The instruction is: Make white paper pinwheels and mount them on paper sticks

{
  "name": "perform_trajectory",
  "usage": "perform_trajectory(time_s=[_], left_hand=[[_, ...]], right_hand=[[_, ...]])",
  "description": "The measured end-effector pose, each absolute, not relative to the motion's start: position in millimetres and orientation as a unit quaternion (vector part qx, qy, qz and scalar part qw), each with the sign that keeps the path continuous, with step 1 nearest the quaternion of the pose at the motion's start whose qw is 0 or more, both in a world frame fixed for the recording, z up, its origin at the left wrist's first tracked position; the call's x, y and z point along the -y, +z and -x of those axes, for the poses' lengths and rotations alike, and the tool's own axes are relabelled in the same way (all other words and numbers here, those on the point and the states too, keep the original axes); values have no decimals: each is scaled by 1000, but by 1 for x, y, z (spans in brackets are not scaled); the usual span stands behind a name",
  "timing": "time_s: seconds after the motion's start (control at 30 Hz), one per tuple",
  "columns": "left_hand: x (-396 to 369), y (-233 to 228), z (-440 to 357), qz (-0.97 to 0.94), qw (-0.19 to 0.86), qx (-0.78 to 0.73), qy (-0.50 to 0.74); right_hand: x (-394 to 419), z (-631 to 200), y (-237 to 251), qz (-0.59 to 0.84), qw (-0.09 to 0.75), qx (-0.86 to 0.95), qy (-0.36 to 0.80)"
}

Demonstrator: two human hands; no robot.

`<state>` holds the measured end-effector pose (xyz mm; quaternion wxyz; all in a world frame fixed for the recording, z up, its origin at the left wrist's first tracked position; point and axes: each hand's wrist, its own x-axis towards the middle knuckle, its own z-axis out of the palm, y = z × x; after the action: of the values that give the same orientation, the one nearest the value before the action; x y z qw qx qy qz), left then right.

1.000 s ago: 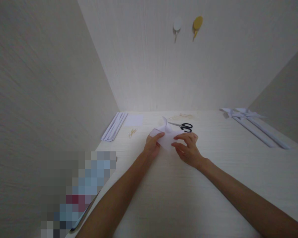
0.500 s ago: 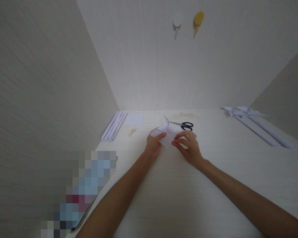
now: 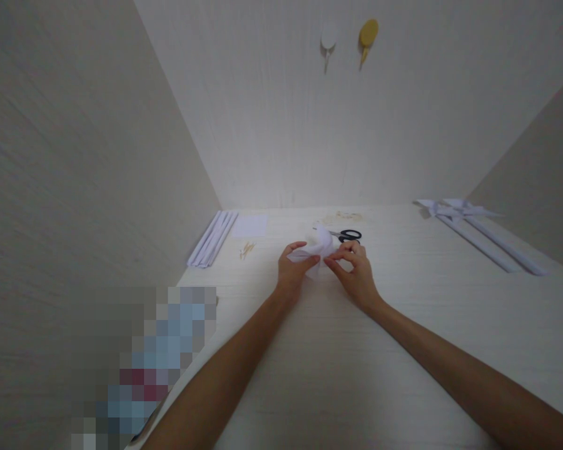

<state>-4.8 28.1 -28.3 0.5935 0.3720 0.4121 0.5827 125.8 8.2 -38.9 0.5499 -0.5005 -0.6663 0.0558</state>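
Between my two hands is a white paper pinwheel (image 3: 325, 239), its blades curled in toward the middle. My left hand (image 3: 293, 267) grips it from the left, thumb near its centre. From the right, the fingers of my right hand (image 3: 355, 270) pinch the paper close to that thumb. Just behind it lies a pair of scissors (image 3: 351, 235) with black handles, the blades partly hidden by the paper.
At the back left are rolled paper sticks (image 3: 213, 240), a white paper sheet (image 3: 250, 225) and several small wooden pieces (image 3: 247, 250). Two finished pinwheels on sticks (image 3: 478, 234) lie at the right. Hooks (image 3: 368, 34) hang on the back wall. A blurred-out patch (image 3: 164, 350) covers the lower left.
Another blade of the paper has been bent in to the centre, and my right fingers have come closer to my left thumb. The view has shifted slightly.
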Motion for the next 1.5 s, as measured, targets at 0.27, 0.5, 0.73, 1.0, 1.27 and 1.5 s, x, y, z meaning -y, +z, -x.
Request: perform_trajectory(time_s=[0.27, 0.5, 0.73, 1.0, 1.27, 1.5], left_hand=[[-30, -31, 4, -390, 577, -421, 582], [-29, -31, 4, -400, 564, -423, 585], [-29, -30, 5, -419, 551, -436, 576], [-25, -24, 6, -460, 518, -453, 562], [-23, -22, 2, -456, 472, -475, 586], [-28, -26, 3, -379, 536, -453, 604]], right_hand=[[-9, -126, -39, 509, 558, 652, 65], [-9, -126, -39, 506, 561, 651, 75], [-10, -126, -39, 511, 557, 649, 86], [-10, -126, -39, 517, 556, 645, 84], [-11, -125, -39, 513, 555, 649, 92], [-13, -123, -39, 516, 625, 532, 245]])
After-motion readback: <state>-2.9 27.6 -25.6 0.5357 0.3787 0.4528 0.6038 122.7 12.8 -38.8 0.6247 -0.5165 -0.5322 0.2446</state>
